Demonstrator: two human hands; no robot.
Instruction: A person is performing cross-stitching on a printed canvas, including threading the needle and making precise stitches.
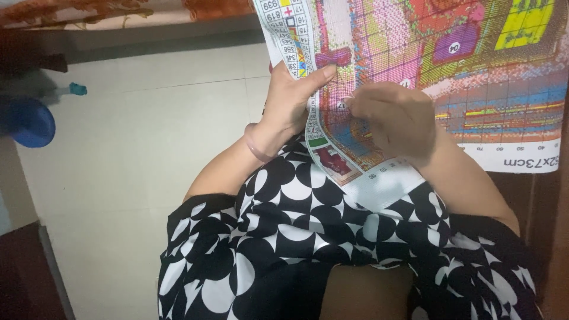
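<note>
Item: large cross-stitch canvas of white woven cloth printed with a multicoloured grid pattern (450,65). It hangs across the upper right of the view, its lower edge draped down onto the lap. All positions below are given from this canvas.

Left hand (290,98): at the canvas's left border, fingers behind the cloth and thumb laid flat over the front, pinching the edge. Judged purpose: to keep the working patch taut and turned toward the face. A pale pink smooth bangle (256,144) sits on that wrist, just left of the canvas.

Right hand (391,115): on the front of the canvas near its lower left part, fingers curled together, tips pressed to the cloth close to the left thumb. It appears to pinch something thin, likely a needle, but this is too small to confirm.

Black-and-white circle-patterned dress (332,237): below the canvas, covering the lap that takes the cloth's loose end.

Pale tiled floor (136,166): left of the canvas. Round blue plastic object (29,121): far left, partly blurred, kind unclear.

Hidden or cut off: the canvas's top and right side leave the frame; the left fingers are behind the cloth; no thread is discernible.
</note>
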